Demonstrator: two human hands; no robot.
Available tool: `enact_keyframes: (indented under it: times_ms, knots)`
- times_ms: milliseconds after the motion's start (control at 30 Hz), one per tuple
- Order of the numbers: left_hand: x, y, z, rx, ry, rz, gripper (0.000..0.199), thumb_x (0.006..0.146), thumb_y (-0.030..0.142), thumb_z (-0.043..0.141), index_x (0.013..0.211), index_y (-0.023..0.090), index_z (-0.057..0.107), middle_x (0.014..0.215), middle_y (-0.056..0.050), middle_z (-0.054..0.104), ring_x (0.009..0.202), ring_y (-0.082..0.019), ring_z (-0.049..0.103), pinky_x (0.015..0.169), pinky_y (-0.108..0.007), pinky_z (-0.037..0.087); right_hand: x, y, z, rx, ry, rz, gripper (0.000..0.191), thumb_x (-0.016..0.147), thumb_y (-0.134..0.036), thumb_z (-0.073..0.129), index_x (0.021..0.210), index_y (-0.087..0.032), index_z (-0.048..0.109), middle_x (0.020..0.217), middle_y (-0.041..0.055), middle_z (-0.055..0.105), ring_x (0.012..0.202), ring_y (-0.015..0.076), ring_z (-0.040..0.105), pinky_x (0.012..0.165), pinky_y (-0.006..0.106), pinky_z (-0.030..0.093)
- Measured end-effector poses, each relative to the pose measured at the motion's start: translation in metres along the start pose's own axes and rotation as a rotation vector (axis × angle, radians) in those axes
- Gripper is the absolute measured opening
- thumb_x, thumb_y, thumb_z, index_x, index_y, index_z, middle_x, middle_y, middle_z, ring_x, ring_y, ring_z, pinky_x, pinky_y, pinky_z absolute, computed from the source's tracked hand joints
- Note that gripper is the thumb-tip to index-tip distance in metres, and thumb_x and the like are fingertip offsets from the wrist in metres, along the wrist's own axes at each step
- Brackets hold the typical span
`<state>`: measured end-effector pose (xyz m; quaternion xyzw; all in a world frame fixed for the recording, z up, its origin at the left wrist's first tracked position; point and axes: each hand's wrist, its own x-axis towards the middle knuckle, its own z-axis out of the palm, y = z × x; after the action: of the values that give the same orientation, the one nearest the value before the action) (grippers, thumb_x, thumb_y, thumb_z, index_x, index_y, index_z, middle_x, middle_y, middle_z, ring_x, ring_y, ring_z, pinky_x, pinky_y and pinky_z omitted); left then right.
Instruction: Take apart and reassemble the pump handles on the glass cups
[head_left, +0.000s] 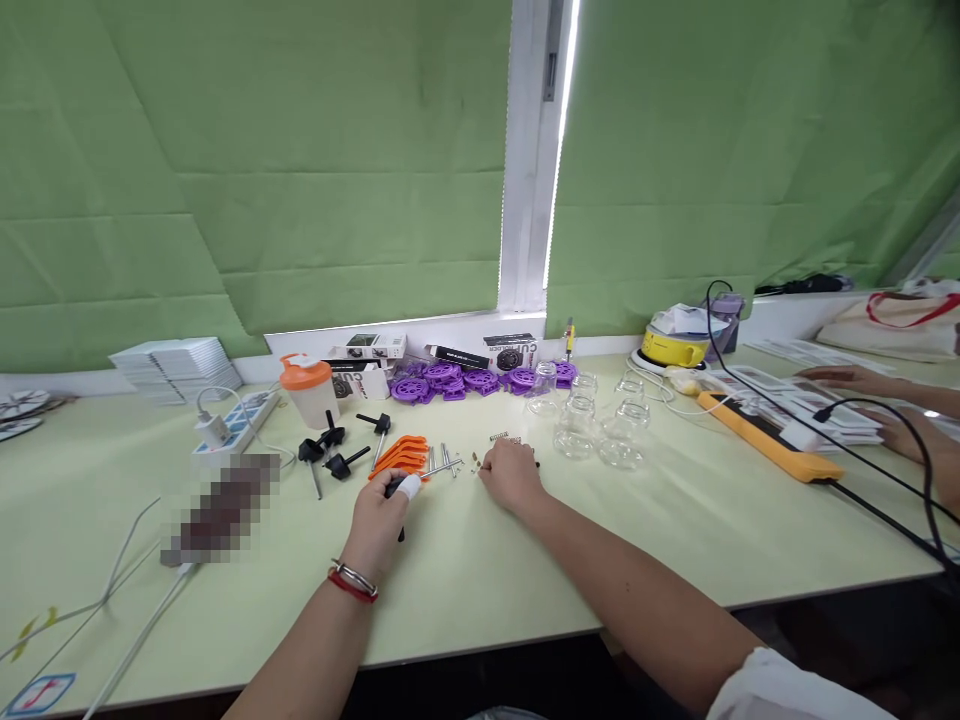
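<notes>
Pale yellow-green tabletop: spread in front of me, under both my forearms.
Long orange power strip: to my right, its length slanting from far left to near right.
Group of clear glass cups: beyond my right hand and to its right.
Pile of purple plastic wheel-like parts: along the back.
Right hand: low over the tabletop, fingers bent down; the tips are partly hidden, so I cannot tell whether they pinch anything.
Left hand: clamped on a black-handled piece with a slim silver metal rod, my white-wrapped thumb lying along it.
Held piece: in front of me, just short of the orange parts; the rod's long axis runs nearly sideways, its free end pointing right and slightly away from me.
Curved orange plastic levers: bunched just beyond my left hand.
Straight silver metal pins: by the rod's free end, mostly pointing away from me; I cannot tell if they touch it.
Small coiled metal springs: just beyond my right hand.
Tiny metal bits: scattered beside my right fingertips.
</notes>
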<state>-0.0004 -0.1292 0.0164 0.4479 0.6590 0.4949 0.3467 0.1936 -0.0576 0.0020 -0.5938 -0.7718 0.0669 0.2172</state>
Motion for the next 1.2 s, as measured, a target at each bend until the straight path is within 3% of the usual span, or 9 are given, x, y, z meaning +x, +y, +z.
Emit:
enact_keyframes:
  times_ms: [67, 167, 267, 400, 633, 1200]
  knots:
    - [0.0, 0.001, 0.0, 0.018, -0.005, 0.01, 0.023, 0.065, 0.035, 0.059, 0.082, 0.019, 0.062, 0.065, 0.0, 0.049, 0.054, -0.012, 0.04, 0.046, -0.024, 0.03, -0.002, 0.002, -0.006, 0.154, 0.043, -0.005, 0.014, 0.077, -0.02, 0.059, 0.069, -0.018, 0.071, 0.086, 0.0076, 0.065, 0.084, 0.0203, 0.057, 0.08, 0.034, 0.037]
    - [-0.001, 0.0, 0.001, 0.006, -0.04, 0.03, 0.021, 0.066, 0.032, 0.058, 0.081, 0.018, 0.061, 0.068, 0.0, 0.05, 0.055, -0.012, 0.041, 0.049, -0.024, 0.03, -0.011, 0.001, -0.012, 0.595, 0.046, 0.035, 0.013, 0.077, -0.024, 0.058, 0.074, -0.018, 0.069, 0.081, 0.005, 0.067, 0.077, 0.0171, 0.058, 0.073, 0.03, 0.041]
    - [-0.001, -0.004, 0.004, -0.034, -0.135, 0.045, 0.02, 0.068, 0.033, 0.058, 0.083, 0.019, 0.061, 0.069, 0.001, 0.05, 0.055, -0.012, 0.04, 0.05, -0.024, 0.031, -0.024, -0.004, -0.011, 1.054, -0.012, 0.206, 0.013, 0.07, -0.027, 0.063, 0.076, -0.016, 0.066, 0.073, 0.0027, 0.066, 0.065, 0.0139, 0.055, 0.063, 0.027, 0.041]
    - [-0.003, -0.01, 0.007, -0.047, -0.236, 0.074, 0.025, 0.072, 0.041, 0.06, 0.086, 0.021, 0.061, 0.069, 0.001, 0.049, 0.056, -0.012, 0.041, 0.051, -0.024, 0.031, -0.04, -0.013, -0.008, 1.358, -0.051, 0.364, 0.02, 0.06, -0.025, 0.069, 0.076, -0.014, 0.063, 0.064, 0.0007, 0.063, 0.051, 0.0085, 0.044, 0.052, 0.024, 0.034]
    - [-0.005, -0.013, 0.008, 0.011, -0.25, 0.106, 0.025, 0.074, 0.042, 0.059, 0.088, 0.021, 0.061, 0.07, 0.002, 0.048, 0.058, -0.012, 0.04, 0.052, -0.024, 0.031, -0.047, -0.009, -0.01, 1.376, -0.007, 0.383, 0.023, 0.059, -0.026, 0.07, 0.077, -0.014, 0.063, 0.069, 0.0033, 0.066, 0.051, 0.0075, 0.042, 0.051, 0.024, 0.033]
    - [-0.012, -0.007, 0.009, 0.095, -0.318, 0.152, 0.019, 0.073, 0.035, 0.055, 0.086, 0.021, 0.058, 0.07, 0.002, 0.046, 0.055, -0.011, 0.037, 0.045, -0.021, 0.029, -0.058, 0.001, -0.005, 1.41, -0.07, 0.406, 0.026, 0.06, -0.03, 0.072, 0.077, -0.014, 0.06, 0.07, 0.0048, 0.067, 0.053, 0.0079, 0.043, 0.049, 0.022, 0.031]
